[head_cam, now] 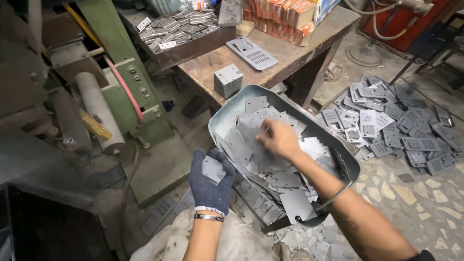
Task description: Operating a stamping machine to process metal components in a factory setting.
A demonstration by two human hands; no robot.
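— What is the person's left hand [211, 181] doing?

— It is wearing a dark knitted glove and curling its fingers around a small grey metal plate [213, 169], pinching it against the palm, just left of the big metal pan [227, 121].

— And the right hand [277, 138]?

— Bare, and reaching into the pan. Its fingers are bending down onto the loose flat plates [270, 169] heaped inside, touching them; I cannot tell whether they are gripping one.

— What is lying around?

— Farther off, a small stack of plates [227, 80] is sitting on the worn wooden bench [295, 53], beside a perforated panel [252, 53]. To the right, a pile of stamped parts [391, 125] is spreading over the floor. A green machine [140, 96] is standing on the left.
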